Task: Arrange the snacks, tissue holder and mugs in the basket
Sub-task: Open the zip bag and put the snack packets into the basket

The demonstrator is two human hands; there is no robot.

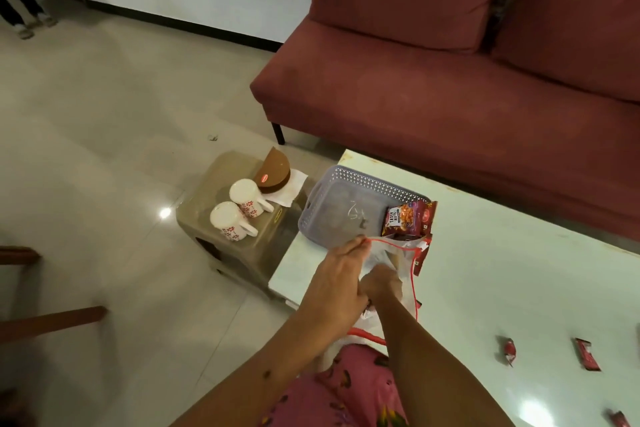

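While your left hand [337,274] pinches the clear bag's [398,263] red rim open at the table's near-left corner, your right hand [379,282] is buried inside, grip unseen, beside the basket [332,211]; mugs [239,211] wait on the stool.

A: The basket [349,198] looks like grey perforated plastic, matt. The worktop [485,270]?
B: Smooth, glossy, pale. The floor [104,121] is polished tile, shiny too.
A: The mugs [235,215] look glazed ceramic; the snack packet [407,218] glossy foil.
B: The sofa [433,87] is matt red cloth; the bag [394,263] thin clear plastic.
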